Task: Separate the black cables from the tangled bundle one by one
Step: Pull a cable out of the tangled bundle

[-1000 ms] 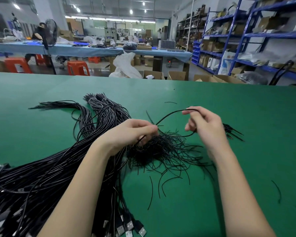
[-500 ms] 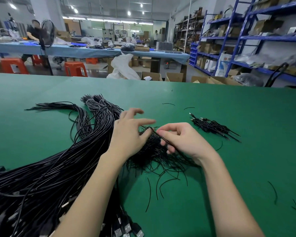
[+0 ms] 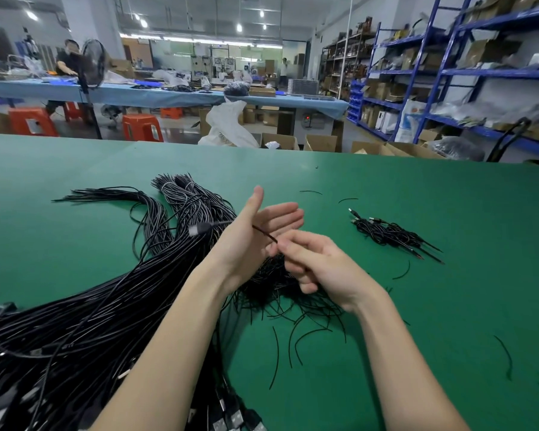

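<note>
Right hand pinched one cable free of the tangled bundle; left hand lay open; next, onto the sorted pile

A wide green table carries it all: a big tangled bundle of black cables sprawls across its left side, a small pile of separated cables lies well apart to the right, and loose cable scraps dot the mat.

Left hand now raised, opened
</note>
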A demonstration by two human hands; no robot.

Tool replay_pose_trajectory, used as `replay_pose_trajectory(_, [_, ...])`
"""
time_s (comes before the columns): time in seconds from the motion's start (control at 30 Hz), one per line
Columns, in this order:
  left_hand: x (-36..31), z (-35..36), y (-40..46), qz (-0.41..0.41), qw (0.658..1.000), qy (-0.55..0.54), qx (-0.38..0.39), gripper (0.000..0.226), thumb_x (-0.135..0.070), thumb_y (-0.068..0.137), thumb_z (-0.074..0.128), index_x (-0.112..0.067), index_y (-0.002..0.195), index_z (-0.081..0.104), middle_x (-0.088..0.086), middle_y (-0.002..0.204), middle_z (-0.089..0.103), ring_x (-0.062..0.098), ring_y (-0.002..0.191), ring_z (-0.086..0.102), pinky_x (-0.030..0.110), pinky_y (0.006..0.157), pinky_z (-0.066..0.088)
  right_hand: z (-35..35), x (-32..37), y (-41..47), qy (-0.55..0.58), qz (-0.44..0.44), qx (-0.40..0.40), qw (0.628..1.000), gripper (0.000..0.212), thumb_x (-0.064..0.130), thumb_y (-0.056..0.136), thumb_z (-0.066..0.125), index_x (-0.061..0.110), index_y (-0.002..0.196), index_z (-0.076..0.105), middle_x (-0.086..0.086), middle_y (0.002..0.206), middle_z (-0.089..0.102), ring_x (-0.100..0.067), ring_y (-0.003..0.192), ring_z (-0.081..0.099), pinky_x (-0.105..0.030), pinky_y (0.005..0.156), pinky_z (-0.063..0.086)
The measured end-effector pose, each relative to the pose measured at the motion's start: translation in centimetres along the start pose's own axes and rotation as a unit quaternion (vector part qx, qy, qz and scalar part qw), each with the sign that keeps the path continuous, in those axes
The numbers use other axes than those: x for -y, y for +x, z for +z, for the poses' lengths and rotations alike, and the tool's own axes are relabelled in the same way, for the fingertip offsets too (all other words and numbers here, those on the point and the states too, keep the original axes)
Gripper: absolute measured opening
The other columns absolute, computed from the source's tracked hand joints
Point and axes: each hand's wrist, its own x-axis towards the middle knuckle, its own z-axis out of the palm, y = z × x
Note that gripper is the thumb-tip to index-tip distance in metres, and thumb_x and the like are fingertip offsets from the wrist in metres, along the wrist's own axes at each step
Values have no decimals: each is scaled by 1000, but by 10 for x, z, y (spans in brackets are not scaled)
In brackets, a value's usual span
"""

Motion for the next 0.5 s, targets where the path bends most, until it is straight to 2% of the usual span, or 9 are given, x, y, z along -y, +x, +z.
replay_pose_trajectory(0.1, [2,-2,1,24,999,-34,0,72,-55,106,16,-3,126,61,16,130,67,23,123,64,34,106,47,0,-2,-3,-38,42,49,997,20,36,101,59,26,88,71,8,61,39,-8,52,27,-17,45,29])
replay_pose_trajectory(0.27, [-3,-6,-1,25,998,-53,31,84,-61,104,10,-3,117,69,18,126,68,27,120,65,28,94,56,2,-3,-5,-34,73,94,992,24,27,106,55,23,88,70,3,63,52,-9,48,36,-22,49,43])
replay_pose_trajectory(0.37, [-3,-4,-4,21,997,-27,68,90,-61,104,7,-6,108,78,20,125,68,29,121,64,31,96,55,1,-3,-7,-42,100,120,987,26,34,104,56,21,88,72,-1,66,58,-11,51,46,-26,56,52])
replay_pose_trajectory(0.43, [-4,-3,-4,27,996,-27,85,91,-61,103,5,-8,108,78,20,124,69,29,121,65,31,95,55,-3,-5,-10,-62,120,138,981,31,41,103,55,21,88,72,-1,67,60,-14,56,50,-26,62,52])
replay_pose_trajectory(0.5, [-6,-1,-5,35,994,-47,93,92,-63,102,5,-8,109,78,19,122,70,29,120,65,30,93,56,-9,-7,-13,-35,118,137,983,32,42,101,54,22,85,72,1,65,56,-15,56,48,-25,63,51])
